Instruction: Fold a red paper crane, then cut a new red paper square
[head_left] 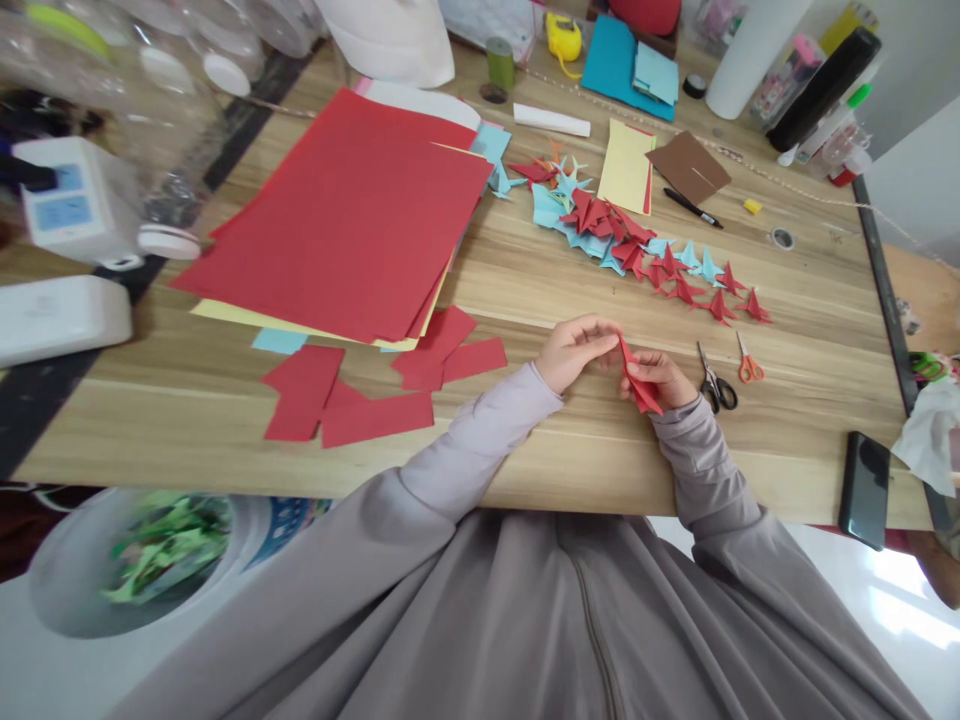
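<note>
A narrow folded piece of red paper (pixel 640 382) is held above the wooden table between my hands. My right hand (pixel 661 380) pinches its middle between thumb and fingers. At its upper tip, my left hand (pixel 579 350) has thumb and fingertips pressed together on the paper. Folded red paper cranes (pixel 684 290) and light blue ones (pixel 707 264) lie in a cluster beyond my hands. Cut red paper pieces (pixel 379 415) are spread to the left, near a stack of large red sheets (pixel 345 220).
Black-handled scissors (pixel 718 388) and small orange scissors (pixel 748 366) lie right of my right hand. A phone (pixel 865 488) sits at the right front edge. Yellow paper (pixel 626 165), a brown square (pixel 688 167) and a black pen (pixel 692 208) are farther back. A bin (pixel 75 590) stands below, left.
</note>
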